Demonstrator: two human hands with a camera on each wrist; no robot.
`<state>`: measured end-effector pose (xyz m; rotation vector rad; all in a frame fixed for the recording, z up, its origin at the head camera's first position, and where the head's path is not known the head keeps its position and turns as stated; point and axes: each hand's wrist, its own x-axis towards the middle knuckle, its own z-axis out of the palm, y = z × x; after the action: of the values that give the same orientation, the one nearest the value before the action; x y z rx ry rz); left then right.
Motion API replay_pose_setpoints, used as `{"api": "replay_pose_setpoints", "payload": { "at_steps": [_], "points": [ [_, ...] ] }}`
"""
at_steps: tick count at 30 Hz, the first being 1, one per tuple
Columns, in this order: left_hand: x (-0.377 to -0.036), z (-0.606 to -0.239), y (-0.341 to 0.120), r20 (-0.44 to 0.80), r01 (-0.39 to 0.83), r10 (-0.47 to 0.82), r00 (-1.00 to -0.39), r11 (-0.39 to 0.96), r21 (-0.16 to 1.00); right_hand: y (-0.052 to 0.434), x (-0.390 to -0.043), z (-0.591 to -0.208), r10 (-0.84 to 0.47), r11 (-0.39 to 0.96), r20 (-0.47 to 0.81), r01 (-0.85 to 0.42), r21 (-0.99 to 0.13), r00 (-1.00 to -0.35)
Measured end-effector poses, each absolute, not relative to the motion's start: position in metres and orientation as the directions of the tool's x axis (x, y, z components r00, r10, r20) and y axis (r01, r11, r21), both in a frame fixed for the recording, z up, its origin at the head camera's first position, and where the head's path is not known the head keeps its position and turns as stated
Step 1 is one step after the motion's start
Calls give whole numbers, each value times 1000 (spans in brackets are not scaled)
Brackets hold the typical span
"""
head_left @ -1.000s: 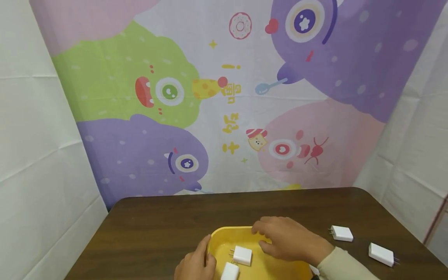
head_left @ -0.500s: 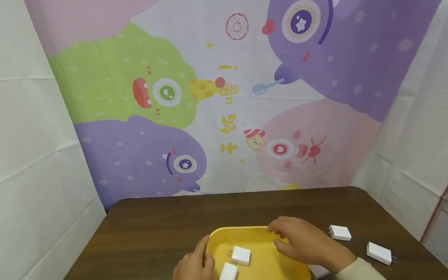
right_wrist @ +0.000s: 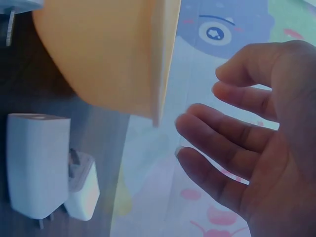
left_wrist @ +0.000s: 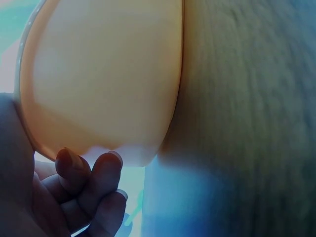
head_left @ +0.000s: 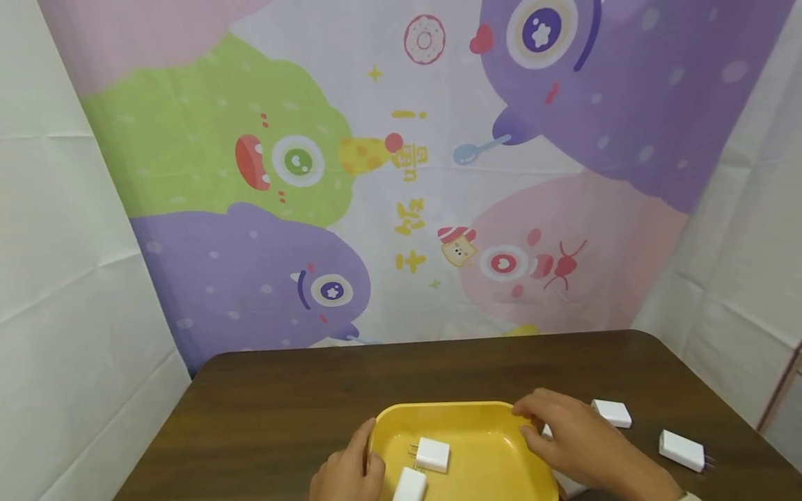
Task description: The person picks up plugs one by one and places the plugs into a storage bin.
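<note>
With 2 white chargers [head_left: 432, 454] lying in the yellow tray [head_left: 482, 424] steadied by the left hand [head_left: 347, 473], the empty, loosely spread right hand [head_left: 573, 438] hovers at the rim, likely reaching for the nearest charger [head_left: 612, 412] on the table [head_left: 282, 396], which needs pinching.

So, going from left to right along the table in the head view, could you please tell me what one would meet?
Left hand on the tray's left rim → yellow tray with two white chargers inside → right hand at the tray's right edge → white charger → white charger nearest the right end.
</note>
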<state>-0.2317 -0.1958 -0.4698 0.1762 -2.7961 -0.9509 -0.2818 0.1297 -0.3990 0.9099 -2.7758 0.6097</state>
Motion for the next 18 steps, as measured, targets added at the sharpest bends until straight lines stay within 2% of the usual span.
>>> {"api": "replay_pose_setpoints", "payload": {
  "at_steps": [8, 18],
  "points": [
    [-234, -469, -197, 102, -65, -162, -981, 782, 619, 141, -275, -405, -434, 799, 307, -519, -303, -847],
    [-232, -469, -197, 101, -68, -165, -981, 780, 622, 154, -270, -414, -372, 847, 229, -430, -311, -899]
  ]
}}
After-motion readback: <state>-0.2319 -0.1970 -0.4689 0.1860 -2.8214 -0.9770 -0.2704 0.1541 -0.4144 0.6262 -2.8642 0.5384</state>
